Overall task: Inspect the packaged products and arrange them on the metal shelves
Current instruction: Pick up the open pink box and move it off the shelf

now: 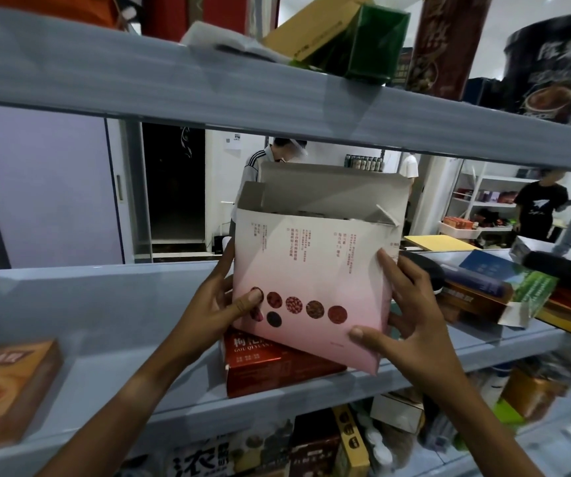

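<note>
A pink-and-white carton (315, 270) with red print and round food pictures stands tilted over the middle metal shelf (105, 304), its top flaps open. My left hand (222, 304) grips its left edge, thumb on the front. My right hand (404, 315) holds its right edge, thumb across the lower front. The carton's bottom edge sits on or just above a red box (260, 363) lying on the shelf.
An orange box (5, 390) lies at the shelf's left. Stacked boxes (504, 294) crowd the right. The upper shelf (277, 87) carries a green carton (377, 39) and dark tubs (549, 70). More packages fill the lower shelf (311, 445). Two people stand behind the rack.
</note>
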